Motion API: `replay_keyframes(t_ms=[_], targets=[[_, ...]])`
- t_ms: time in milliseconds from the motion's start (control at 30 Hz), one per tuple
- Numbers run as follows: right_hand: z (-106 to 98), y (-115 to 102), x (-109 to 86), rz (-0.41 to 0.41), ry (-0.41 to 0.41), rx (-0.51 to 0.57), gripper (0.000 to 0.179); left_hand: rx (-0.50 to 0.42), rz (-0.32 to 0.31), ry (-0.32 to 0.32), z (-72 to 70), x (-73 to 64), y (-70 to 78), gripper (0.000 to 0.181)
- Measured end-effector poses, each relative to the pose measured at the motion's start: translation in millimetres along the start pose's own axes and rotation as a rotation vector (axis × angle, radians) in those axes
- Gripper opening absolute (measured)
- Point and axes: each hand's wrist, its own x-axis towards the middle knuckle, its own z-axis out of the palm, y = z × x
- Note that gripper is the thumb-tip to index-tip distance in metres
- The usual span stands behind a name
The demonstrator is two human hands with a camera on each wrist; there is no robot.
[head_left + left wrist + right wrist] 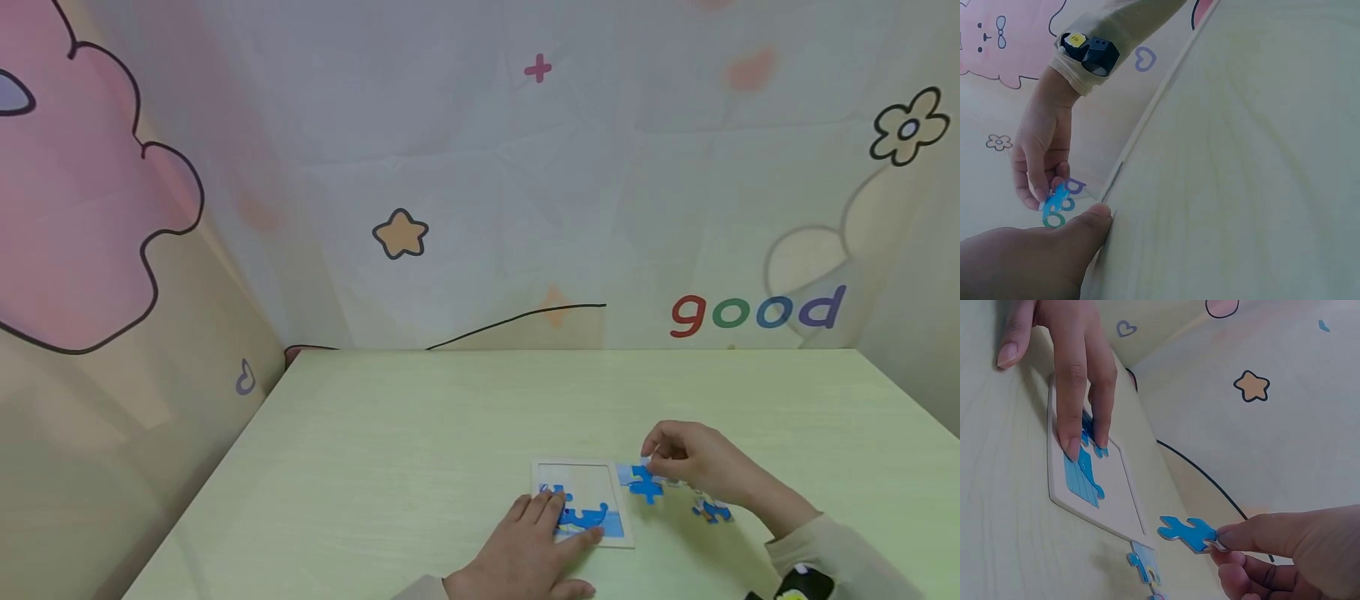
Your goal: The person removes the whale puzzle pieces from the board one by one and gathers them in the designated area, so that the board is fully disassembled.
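Observation:
Between thumb and finger my right hand (693, 458) pinches a blue jigsaw piece (1190, 534), lifted above the table just right of the puzzle tray (1063, 505). My left hand (528, 542) lies over the tray's lower left part, its fingers straight and pressing on the blue pieces fitted there. Those fitted pieces (588, 518) fill the lower part of the white-framed tray, and its upper part shows bare board. In the right wrist view the left fingertips (1072, 450) touch the fitted pieces. Part of the fitted picture is hidden under the left hand.
Loose jigsaw pieces (711, 508) lie on the table (360, 450) under and beside the right hand. Another loose piece (1141, 565) lies against the tray's right edge. A printed cloth backdrop (480, 183) stands behind the table and along its left side.

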Motion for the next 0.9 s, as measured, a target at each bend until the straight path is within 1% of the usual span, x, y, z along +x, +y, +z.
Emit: replay_keyframes(t_ms=[167,300,500,600,800,900], targets=[[-1.9,6.1,-3.0,0.022,-0.011,0.014,0.013,-0.013,-0.003,-0.007,-0.7,-1.2,-0.2,0.057],[-1.9,9.8,-5.9,0.053,-0.003,-0.003,0.012,-0.025,-0.009,-0.022,-1.3,-1.0,-0.3,0.058],[-1.3,17.0,-9.7,0.104,-0.007,-0.031,0.011,-0.026,-0.007,-0.016,0.0,-0.7,-0.1,0.057],[-0.8,21.9,-11.6,0.102,-0.012,-0.030,0.010,-0.017,-0.005,-0.011,0.7,-0.5,-0.1,0.057],[1.0,32.4,-15.8,0.048,-0.024,0.001,0.010,0.000,0.004,0.012,1.9,-0.3,0.0,0.057],[2.6,37.2,-16.8,0.052,-0.025,0.016,0.010,0.001,0.009,0.017,2.1,-0.4,-0.3,0.058]])
